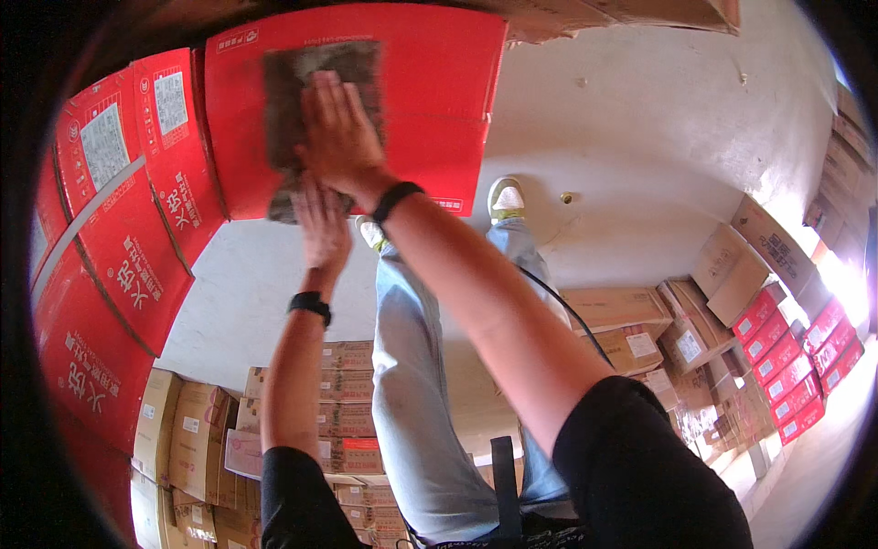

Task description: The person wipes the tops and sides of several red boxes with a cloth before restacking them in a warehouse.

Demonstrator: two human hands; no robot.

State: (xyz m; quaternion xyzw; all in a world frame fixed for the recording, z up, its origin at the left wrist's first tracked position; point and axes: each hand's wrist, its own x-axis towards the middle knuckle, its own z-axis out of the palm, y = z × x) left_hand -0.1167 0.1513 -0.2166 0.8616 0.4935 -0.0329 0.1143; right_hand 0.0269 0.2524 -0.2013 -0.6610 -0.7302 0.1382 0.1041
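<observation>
A dark grey-brown cloth (282, 103) lies spread against the top of a red cardboard carton (432, 89). My right hand (346, 141) presses flat on the cloth, fingers stretched out. Just below it, my left hand (322, 226) has its extended fingers over the cloth's lower, bunched part near the carton's front edge. Neither hand shows a closed grip. Part of the cloth is hidden under both hands, and its edges look blurred.
More red cartons (130, 267) with printed writing and labels stand at the left, a pale strap (86, 213) across them. Brown cartons (195, 439) are stacked at lower left and at right. Smaller red boxes (778, 370) stand far right. My feet are on the pale floor (617, 171).
</observation>
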